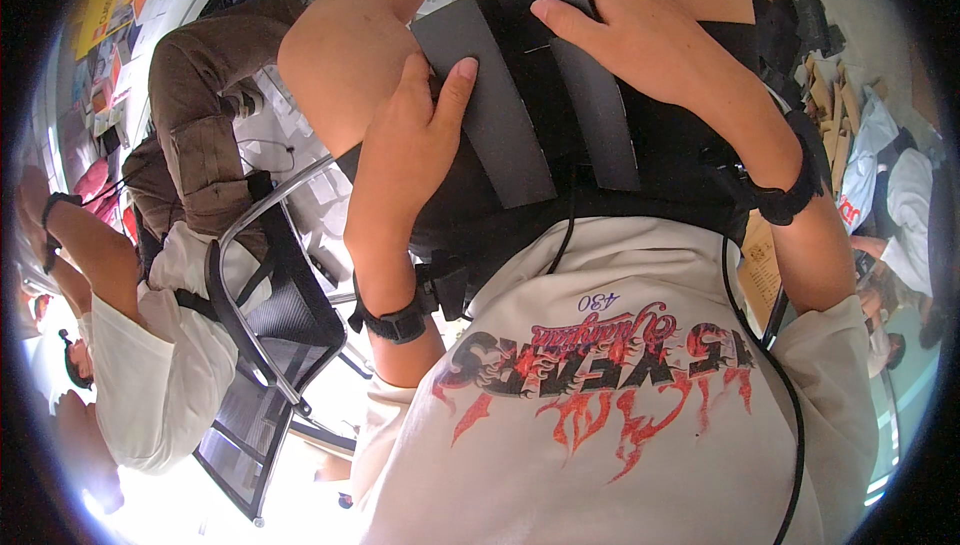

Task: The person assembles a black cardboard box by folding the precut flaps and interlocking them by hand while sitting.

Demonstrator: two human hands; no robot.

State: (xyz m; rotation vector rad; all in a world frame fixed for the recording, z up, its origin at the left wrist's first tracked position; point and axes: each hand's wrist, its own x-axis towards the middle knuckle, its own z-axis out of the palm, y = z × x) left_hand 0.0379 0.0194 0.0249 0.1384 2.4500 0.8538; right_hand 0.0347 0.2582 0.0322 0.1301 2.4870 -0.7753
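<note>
Two flat, dark grey card-like strips lie side by side over my lap, a left strip (500,115) and a right strip (598,110). Whether they join at the far end, I cannot make out against the black behind them. My left hand (412,120) grips the left strip's outer edge, thumb on top and the other fingers partly hidden. Farther off, my right hand (630,30) closes round the far part of the right strip, its thumb pressed on the inner edge. Black shorts (450,205) show beneath the strips.
A person in a white shirt (175,365) and brown trousers sits close on my left, on a black mesh chair (285,315). Black cords (785,395) run down my shirt. Brown cardboard pieces (835,105) and white bags (865,160) lie to the right.
</note>
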